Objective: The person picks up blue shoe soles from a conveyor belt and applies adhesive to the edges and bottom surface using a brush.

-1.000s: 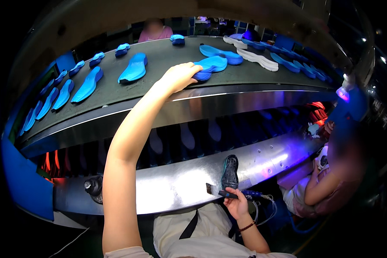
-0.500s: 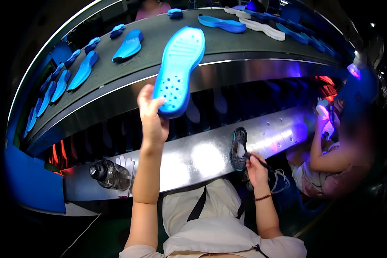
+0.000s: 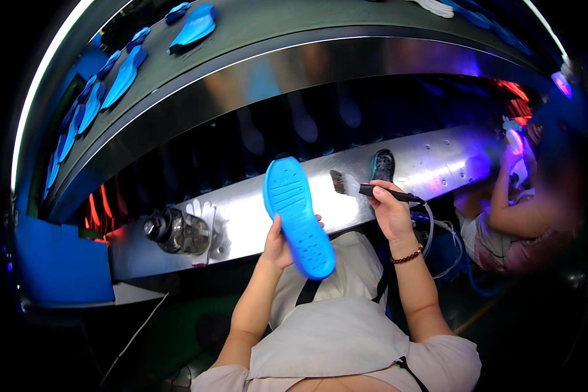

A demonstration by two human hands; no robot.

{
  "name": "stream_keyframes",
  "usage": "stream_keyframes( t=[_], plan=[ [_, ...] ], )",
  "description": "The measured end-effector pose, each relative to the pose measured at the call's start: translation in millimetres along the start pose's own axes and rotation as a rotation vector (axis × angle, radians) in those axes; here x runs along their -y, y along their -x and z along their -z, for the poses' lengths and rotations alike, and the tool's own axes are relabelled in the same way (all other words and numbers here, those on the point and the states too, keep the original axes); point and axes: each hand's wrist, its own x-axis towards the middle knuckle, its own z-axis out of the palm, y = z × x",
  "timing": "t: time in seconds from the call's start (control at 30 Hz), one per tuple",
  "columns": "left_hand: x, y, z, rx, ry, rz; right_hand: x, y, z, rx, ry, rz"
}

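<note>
My left hand (image 3: 277,245) is closed round the edges of a bright blue shoe sole (image 3: 293,209), held above the front of the metal ledge. Ridges cross its upper part and small holes dot its lower end. In my right hand (image 3: 392,212) is a brush (image 3: 372,188) with a black handle and pale, dark-tipped bristles pointing left toward the sole; they are apart from it. A thin pale tube runs from the handle's end. Behind the brush, a black perforated sole (image 3: 383,164) lies on the ledge, partly covered by the brush and my hand.
The metal ledge (image 3: 255,189) bears a dark-capped bottle (image 3: 179,230) and a white glove (image 3: 206,215) at left. Above runs a conveyor belt (image 3: 255,29) with blue soles (image 3: 125,77). Dark racks glow red at both ends. A co-worker (image 3: 516,209) sits at right, handling a pale sole.
My left hand has brought the blue sole down from near the belt toward my body. My right hand has lifted the brush off the black sole and turned its bristles leftward.
</note>
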Motion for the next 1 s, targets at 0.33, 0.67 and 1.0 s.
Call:
stream_keyframes(
  t=[0.33,0.67,1.0],
  plan=[
    [9,-10,-43,0.017,0.099,0.009,-12,-25,-54,0.094,0.208,-0.076],
    [3,-32,-37,-0.441,-0.054,-0.308,-13,-1,-89,0.501,1.050,0.600],
    [-14,-8,-61,-0.352,-0.021,-0.213,33,7,-78,0.563,0.762,0.153]
  ],
)
